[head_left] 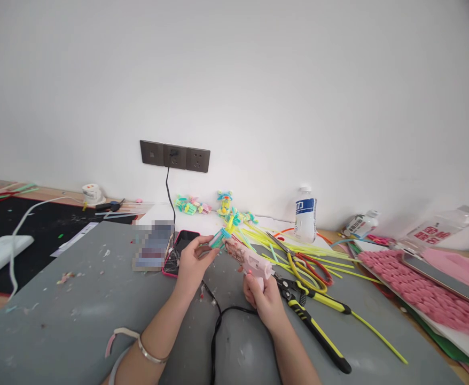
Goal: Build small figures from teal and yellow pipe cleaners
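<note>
My right hand (263,299) is wrapped around the handle of a pink glue gun (248,259), whose black cord (217,326) trails back toward me. The nozzle points left at a small teal and pink craft piece (219,238). My left hand (192,263) pinches that piece between thumb and fingers, just above the grey mat (78,305). A thin bracelet shows on my left wrist.
Yellow-handled pliers (312,316) and scissors (294,259) lie right of my hands among several yellow-green pipe cleaners (318,256). A pink-cased phone (178,251) lies left of them. Small finished craft figures (226,206), bottles (305,214) and pink knitted material (422,294) sit along the wall and right side.
</note>
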The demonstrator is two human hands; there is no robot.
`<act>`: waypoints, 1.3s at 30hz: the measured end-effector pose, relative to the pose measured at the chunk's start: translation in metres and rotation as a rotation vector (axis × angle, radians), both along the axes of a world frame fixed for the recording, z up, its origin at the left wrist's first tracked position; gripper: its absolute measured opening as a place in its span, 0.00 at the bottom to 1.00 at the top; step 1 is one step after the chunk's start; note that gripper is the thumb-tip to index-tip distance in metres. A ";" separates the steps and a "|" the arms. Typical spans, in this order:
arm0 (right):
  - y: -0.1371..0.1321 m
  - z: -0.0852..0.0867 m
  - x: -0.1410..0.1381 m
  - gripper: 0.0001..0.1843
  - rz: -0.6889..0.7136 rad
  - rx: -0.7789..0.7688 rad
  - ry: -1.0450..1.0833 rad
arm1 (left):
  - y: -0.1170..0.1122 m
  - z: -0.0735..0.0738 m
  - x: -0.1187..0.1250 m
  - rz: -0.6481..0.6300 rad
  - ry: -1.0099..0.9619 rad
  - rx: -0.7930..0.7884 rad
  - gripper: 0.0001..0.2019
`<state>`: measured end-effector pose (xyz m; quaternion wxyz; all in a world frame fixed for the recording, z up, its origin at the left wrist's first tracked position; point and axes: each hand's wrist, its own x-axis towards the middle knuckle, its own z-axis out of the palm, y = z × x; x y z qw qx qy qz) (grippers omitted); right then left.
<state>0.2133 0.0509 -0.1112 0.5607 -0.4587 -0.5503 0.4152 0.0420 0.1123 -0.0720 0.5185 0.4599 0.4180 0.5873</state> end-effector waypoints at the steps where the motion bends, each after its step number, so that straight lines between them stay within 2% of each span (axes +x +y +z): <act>1: 0.000 -0.001 0.000 0.28 -0.012 0.001 0.000 | 0.000 0.000 0.000 -0.002 0.002 0.001 0.17; 14: 0.001 -0.005 0.002 0.24 -0.027 0.031 0.017 | 0.000 -0.001 0.000 -0.017 0.028 0.022 0.16; 23: -0.002 0.008 0.000 0.27 -0.024 0.007 0.010 | -0.001 0.000 -0.001 -0.014 0.022 0.014 0.16; 30: -0.001 -0.001 0.002 0.25 -0.038 -0.004 -0.023 | 0.000 -0.001 0.000 -0.007 0.001 0.022 0.17; 39: -0.002 0.001 0.003 0.25 -0.018 0.004 -0.043 | 0.000 -0.001 0.000 -0.006 -0.012 0.015 0.17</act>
